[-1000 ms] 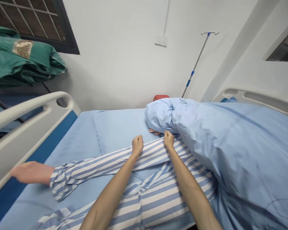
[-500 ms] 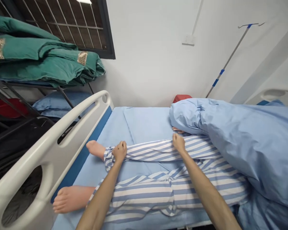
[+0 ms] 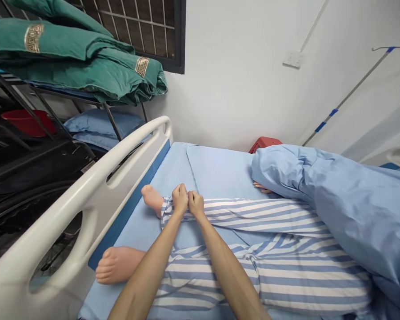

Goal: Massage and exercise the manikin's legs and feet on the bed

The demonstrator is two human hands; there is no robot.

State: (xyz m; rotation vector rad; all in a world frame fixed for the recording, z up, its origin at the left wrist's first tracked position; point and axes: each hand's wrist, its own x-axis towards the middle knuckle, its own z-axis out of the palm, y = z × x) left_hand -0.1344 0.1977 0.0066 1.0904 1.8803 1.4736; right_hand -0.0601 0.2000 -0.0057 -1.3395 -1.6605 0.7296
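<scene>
Blue-and-white striped pajama trousers [image 3: 266,213] cover the legs of a figure lying on the bed. My left hand [image 3: 180,199] is closed on the far trouser leg just above its cuff. Right beside it, my right hand [image 3: 196,204] grips the same trouser leg, the two fists almost touching. The far foot [image 3: 152,198] sticks out bare from the cuff. Nearer to me lies the other bare foot [image 3: 118,265], left of my left forearm. A blue quilt [image 3: 346,200] hides the upper body, and fingertips [image 3: 262,186] show under its edge.
A white bed end board [image 3: 96,178] rises on the left. Beyond it, folded green covers [image 3: 86,66] lie on a rack over blue pillows [image 3: 103,126] and a red basin [image 3: 30,122]. An IV pole [image 3: 350,95] and a red object [image 3: 265,143] stand behind the bed.
My right hand has moved left along the far trouser leg, from near the quilt to beside my left hand. The view has shifted left.
</scene>
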